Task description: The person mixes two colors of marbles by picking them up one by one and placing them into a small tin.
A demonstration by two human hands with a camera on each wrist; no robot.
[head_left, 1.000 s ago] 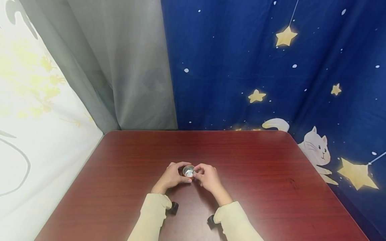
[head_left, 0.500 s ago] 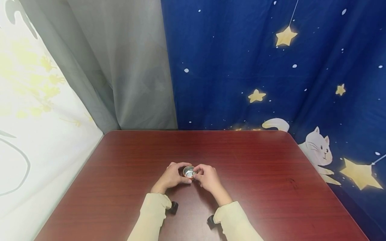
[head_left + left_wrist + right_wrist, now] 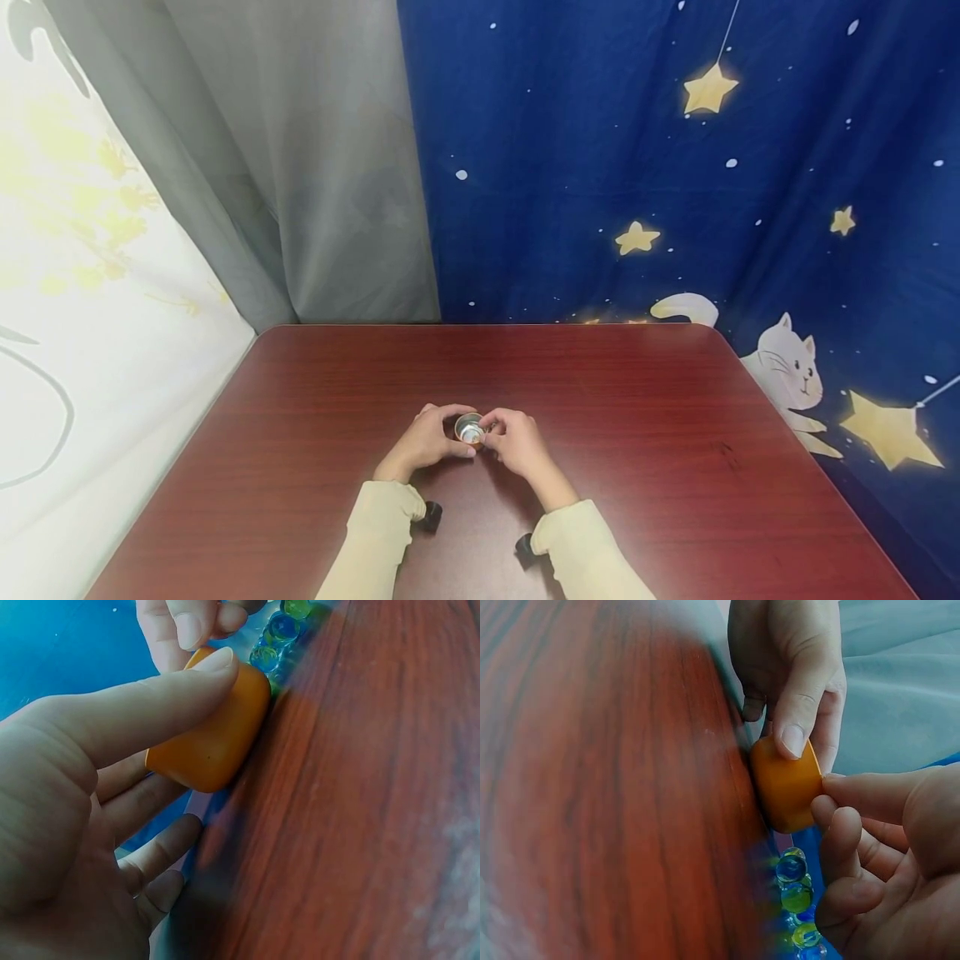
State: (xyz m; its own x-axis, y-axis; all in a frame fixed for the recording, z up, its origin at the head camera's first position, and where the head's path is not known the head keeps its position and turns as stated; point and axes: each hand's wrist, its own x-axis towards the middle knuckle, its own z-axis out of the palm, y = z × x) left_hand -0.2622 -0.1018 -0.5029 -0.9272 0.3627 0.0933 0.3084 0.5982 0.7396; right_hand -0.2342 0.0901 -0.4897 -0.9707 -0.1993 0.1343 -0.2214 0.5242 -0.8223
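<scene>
A small orange cup (image 3: 469, 430) with a silvery inside stands on the table, its mouth facing up. My left hand (image 3: 427, 437) grips it from the left, thumb on the near side and fingers round the far side. In the left wrist view, that thumb lies across the orange wall of the cup (image 3: 214, 742). My right hand (image 3: 517, 442) is at the cup's right rim, thumb and index tips spread slightly apart and the other fingers loosely bent. Several glass marbles (image 3: 796, 896), blue and yellow-green, lie beside the cup under the right hand; the head view hides them.
The dark red wooden table (image 3: 637, 433) reaches back to a grey curtain (image 3: 352, 167) and a blue star-patterned curtain (image 3: 540, 167). A white curtain (image 3: 75, 392) hangs at the left. Black wrist devices show at both cuffs, including the left wrist device (image 3: 431, 517).
A small glassy thing at my right fingertips over the rim no longer shows there, and the fingertips have parted slightly. My left hand and the cup stay almost still.
</scene>
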